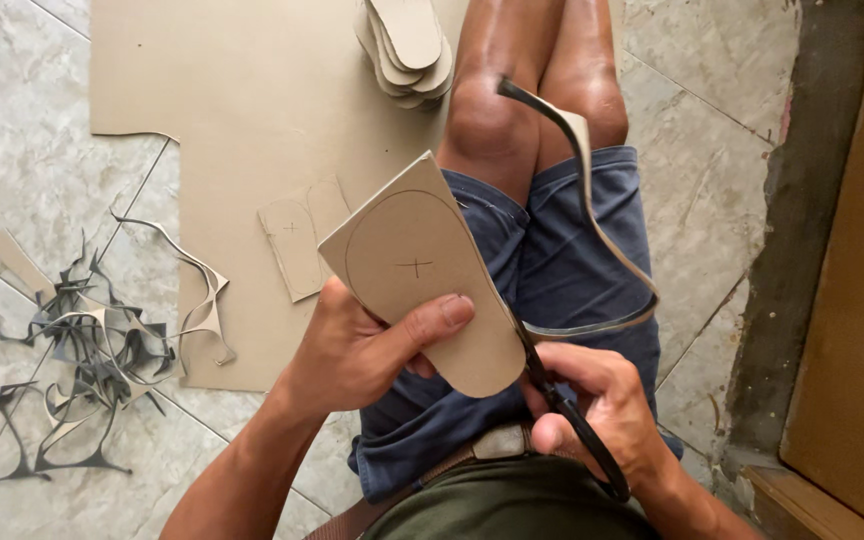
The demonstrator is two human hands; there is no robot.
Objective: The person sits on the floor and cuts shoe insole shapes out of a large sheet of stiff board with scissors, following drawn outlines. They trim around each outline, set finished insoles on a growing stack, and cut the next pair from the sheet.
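Observation:
My left hand grips a tan cardboard piece with a pencilled sole outline and a cross mark, held above my lap. My right hand is closed on black scissors, whose blades meet the piece's right edge. A long curled strip of offcut hangs from the cut and arcs up over my blue shorts toward my knees.
A large tan cardboard sheet lies on the tiled floor, with two traced pieces on it. A stack of cut sole shapes sits at the top. A heap of thin offcuts lies at left. A wooden door frame stands at right.

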